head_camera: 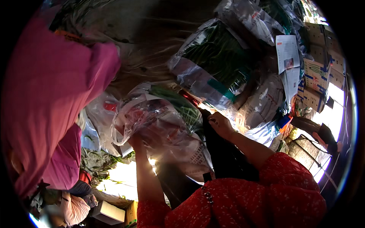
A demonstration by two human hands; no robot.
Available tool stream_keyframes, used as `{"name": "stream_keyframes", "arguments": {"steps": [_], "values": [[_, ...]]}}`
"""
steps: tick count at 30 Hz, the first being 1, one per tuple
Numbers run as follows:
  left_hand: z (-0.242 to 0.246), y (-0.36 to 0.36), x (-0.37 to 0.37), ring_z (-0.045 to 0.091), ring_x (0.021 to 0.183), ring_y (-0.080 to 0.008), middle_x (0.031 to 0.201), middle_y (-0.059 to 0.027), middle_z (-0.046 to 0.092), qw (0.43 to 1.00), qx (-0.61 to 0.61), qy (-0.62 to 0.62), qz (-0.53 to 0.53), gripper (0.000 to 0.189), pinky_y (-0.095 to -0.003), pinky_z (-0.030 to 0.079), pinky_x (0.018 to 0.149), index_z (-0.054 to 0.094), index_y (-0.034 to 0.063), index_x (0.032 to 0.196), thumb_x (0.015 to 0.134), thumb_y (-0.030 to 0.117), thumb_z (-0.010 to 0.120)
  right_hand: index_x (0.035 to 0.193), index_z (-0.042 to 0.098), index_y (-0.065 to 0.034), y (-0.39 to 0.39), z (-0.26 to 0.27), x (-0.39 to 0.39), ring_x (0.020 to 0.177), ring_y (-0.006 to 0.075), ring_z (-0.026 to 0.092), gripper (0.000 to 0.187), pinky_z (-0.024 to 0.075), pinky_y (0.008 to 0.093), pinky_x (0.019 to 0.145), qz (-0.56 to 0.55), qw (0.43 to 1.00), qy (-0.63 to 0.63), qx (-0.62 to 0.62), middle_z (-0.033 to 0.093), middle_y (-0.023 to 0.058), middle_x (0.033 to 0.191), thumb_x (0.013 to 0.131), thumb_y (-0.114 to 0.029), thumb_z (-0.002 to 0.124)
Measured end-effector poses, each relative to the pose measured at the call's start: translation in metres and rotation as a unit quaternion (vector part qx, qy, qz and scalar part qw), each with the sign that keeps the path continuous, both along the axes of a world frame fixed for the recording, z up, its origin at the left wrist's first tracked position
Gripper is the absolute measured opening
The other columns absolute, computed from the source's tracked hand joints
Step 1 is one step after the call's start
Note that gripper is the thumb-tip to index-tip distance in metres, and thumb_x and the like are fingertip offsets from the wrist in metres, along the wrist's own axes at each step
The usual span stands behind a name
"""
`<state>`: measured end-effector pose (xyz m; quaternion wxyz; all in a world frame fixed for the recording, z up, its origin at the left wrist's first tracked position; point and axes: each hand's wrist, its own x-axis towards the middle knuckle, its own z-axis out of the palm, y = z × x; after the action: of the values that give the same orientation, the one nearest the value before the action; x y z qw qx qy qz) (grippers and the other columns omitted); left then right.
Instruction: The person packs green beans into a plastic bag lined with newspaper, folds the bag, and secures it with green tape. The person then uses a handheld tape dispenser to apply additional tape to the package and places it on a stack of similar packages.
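My left hand (pixel 133 136) reaches up to a clear plastic bag (pixel 148 114), and the film covers its fingers, so its grip is hidden. A loop of the plastic hangs beside that wrist. Beneath the clear film lies a bundle of long green vegetables (pixel 181 104) with a white printed wrapper (pixel 196 156), between my dark-trousered legs. My right hand (pixel 221 124) is by my right knee (pixel 206 119) with curled fingers; whether anything is between them cannot be told.
Larger wrapped bundles of green vegetables (pixel 216 54) stand ahead on the right. Printed cartons (pixel 315 75) are stacked at far right. A person in a pink garment (pixel 54 85) is close on my left; another person's arm (pixel 309 125) shows at right. Leaf scraps (pixel 95 162) litter the ground.
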<state>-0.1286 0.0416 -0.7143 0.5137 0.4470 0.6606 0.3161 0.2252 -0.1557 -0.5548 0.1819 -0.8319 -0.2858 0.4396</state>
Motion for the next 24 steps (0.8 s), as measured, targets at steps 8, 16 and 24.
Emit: {"name": "stream_keyframes", "arguments": {"steps": [8, 16, 24], "values": [[0.021, 0.009, 0.001, 0.060, 0.091, -0.0246, 0.109, -0.0141, 0.064, 0.925, 0.004, 0.304, -0.227, 0.035, -0.0339, 0.047, 0.081, 0.061, -0.0051, 0.111, 0.095, 0.023, 0.048, 0.098, 0.062, -0.0078, -0.123, -0.035, 0.098, 0.083, 0.0268, 0.063, 0.027, 0.0491, 0.0376, 0.077, -0.240, 0.963, -0.107, -0.067, 0.065, 0.0114, 0.091, 0.078, -0.025, 0.064], [0.109, 0.100, 0.030, 0.059, 0.098, -0.0295, 0.117, -0.0200, 0.057, 0.868, 0.086, 0.431, -0.229, 0.041, -0.0384, 0.048, 0.083, 0.052, -0.0037, 0.120, 0.094, 0.028, 0.050, 0.092, 0.058, -0.0089, -0.255, 0.043, 0.167, 0.082, 0.0255, 0.059, 0.027, 0.0461, 0.0371, 0.073, -0.378, 0.864, -0.303, -0.138, 0.059, 0.0092, 0.091, 0.074, -0.022, 0.072], [0.209, 0.035, 0.120, 0.056, 0.106, -0.0340, 0.116, -0.0239, 0.058, 0.834, -0.085, 0.400, -0.370, 0.044, -0.0394, 0.043, 0.093, 0.053, -0.0040, 0.121, 0.090, 0.027, 0.056, 0.101, 0.060, 0.0004, -0.381, 0.069, 0.255, 0.082, 0.0189, 0.058, 0.047, 0.0450, 0.0324, 0.075, -0.659, 0.670, -0.297, -0.170, 0.063, 0.0105, 0.094, 0.074, -0.034, 0.077]]}}
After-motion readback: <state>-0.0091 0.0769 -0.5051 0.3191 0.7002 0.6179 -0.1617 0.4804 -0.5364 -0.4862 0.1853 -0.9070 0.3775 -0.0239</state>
